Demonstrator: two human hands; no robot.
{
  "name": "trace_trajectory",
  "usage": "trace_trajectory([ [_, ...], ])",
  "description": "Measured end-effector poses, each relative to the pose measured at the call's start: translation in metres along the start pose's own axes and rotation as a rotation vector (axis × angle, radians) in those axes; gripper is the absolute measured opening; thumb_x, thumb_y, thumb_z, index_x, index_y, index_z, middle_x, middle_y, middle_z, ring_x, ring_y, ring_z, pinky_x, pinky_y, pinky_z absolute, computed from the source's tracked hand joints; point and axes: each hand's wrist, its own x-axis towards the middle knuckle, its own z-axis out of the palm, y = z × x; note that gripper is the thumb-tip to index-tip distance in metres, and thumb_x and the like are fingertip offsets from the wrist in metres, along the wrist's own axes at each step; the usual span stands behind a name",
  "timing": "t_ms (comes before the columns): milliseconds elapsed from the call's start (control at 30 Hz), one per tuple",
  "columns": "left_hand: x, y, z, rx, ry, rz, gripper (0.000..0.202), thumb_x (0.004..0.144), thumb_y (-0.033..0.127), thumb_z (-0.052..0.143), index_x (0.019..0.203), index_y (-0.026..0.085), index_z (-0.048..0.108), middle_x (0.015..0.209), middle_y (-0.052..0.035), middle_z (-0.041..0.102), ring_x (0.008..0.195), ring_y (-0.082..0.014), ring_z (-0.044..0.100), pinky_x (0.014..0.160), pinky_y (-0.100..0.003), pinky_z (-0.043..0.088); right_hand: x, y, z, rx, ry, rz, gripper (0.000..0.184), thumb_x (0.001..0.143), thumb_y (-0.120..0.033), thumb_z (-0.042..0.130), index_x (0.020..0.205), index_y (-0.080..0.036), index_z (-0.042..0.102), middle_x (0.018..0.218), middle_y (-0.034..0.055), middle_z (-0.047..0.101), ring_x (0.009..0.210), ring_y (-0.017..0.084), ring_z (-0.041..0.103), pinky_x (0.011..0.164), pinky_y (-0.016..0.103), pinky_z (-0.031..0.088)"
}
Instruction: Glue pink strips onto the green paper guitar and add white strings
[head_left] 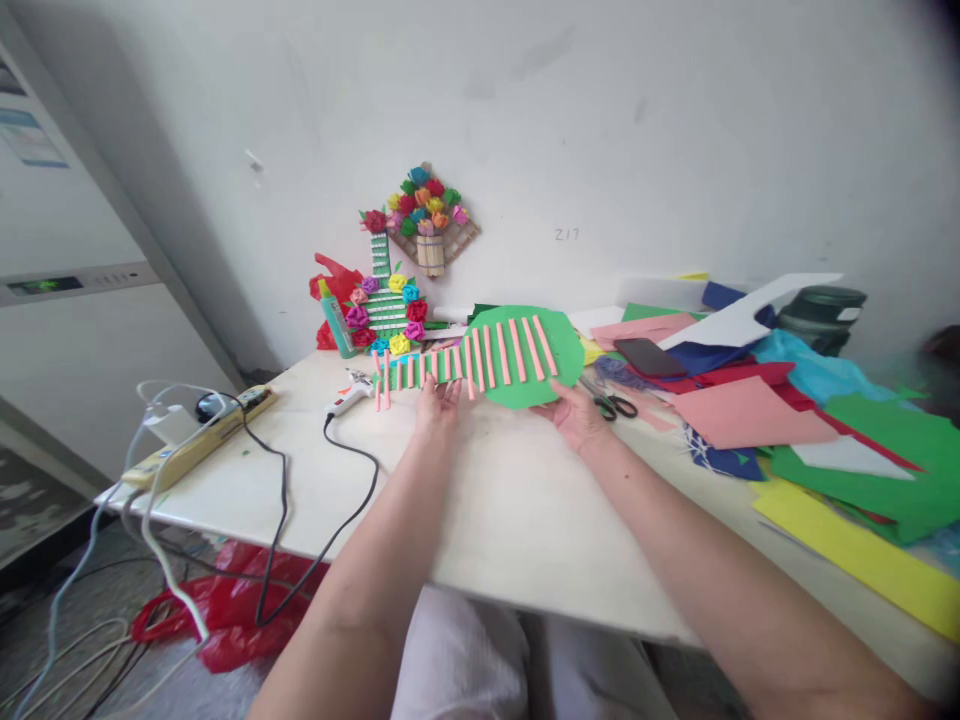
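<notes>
A green guitar-shaped paper cutout (pixel 567 345) with several pink paper strips across it is tilted up above the white table. My left hand (pixel 439 403) grips the lower edge of its narrow neck, fingers partly behind it. At the lower right of the round body, my right hand (pixel 574 415) pinches the edge, with some fingers hidden beneath. A white hot glue gun (pixel 349 395) lies left of the neck's end. Black-handled scissors (pixel 621 406) lie beside my right hand. Behind the neck leans another green guitar-shaped craft (pixel 387 308), ringed with paper flowers.
On the right are piled coloured papers (pixel 750 415) with a dark phone (pixel 649 357) on top. A glue bottle (pixel 337 325) stands at the back left. A power strip (pixel 195 437) with cables sits at the left edge. A flower-basket craft (pixel 430 256) rests against the wall.
</notes>
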Motion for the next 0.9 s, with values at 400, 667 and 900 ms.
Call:
trace_trajectory([
  [400,-0.021,-0.014,0.01,0.477,-0.316,0.024,0.025,0.073,0.035,0.061,0.092,0.019,0.06,0.095,-0.0065,0.064,0.076,-0.0121,0.058,0.052,-0.018,0.037,0.011,-0.013,-0.014,0.15,0.162,-0.123,0.029,0.066,-0.01,0.055,0.093,-0.021,0.058,0.081,-0.0002,0.068,0.067,0.015,0.061,0.061,0.033,0.053],
  [667,-0.012,-0.01,-0.004,1.117,-0.337,0.097,0.011,0.053,0.013,0.071,0.053,0.017,0.06,0.042,-0.0012,0.053,0.058,-0.0155,0.054,0.052,-0.021,0.034,0.021,-0.042,-0.04,0.207,0.316,-0.252,0.02,0.07,-0.012,0.05,0.087,-0.02,0.056,0.076,0.0002,0.066,0.065,0.013,0.059,0.063,0.031,0.053],
  [900,0.004,0.017,-0.008,1.294,-0.161,0.752,0.03,0.059,0.035,0.067,0.083,0.018,0.059,0.071,-0.0015,0.063,0.065,-0.0138,0.055,0.06,-0.024,0.04,0.023,-0.051,-0.052,0.25,0.405,-0.245,0.017,0.069,-0.01,0.047,0.083,-0.019,0.053,0.063,-0.0018,0.061,0.059,0.013,0.058,0.05,0.028,0.053],
])
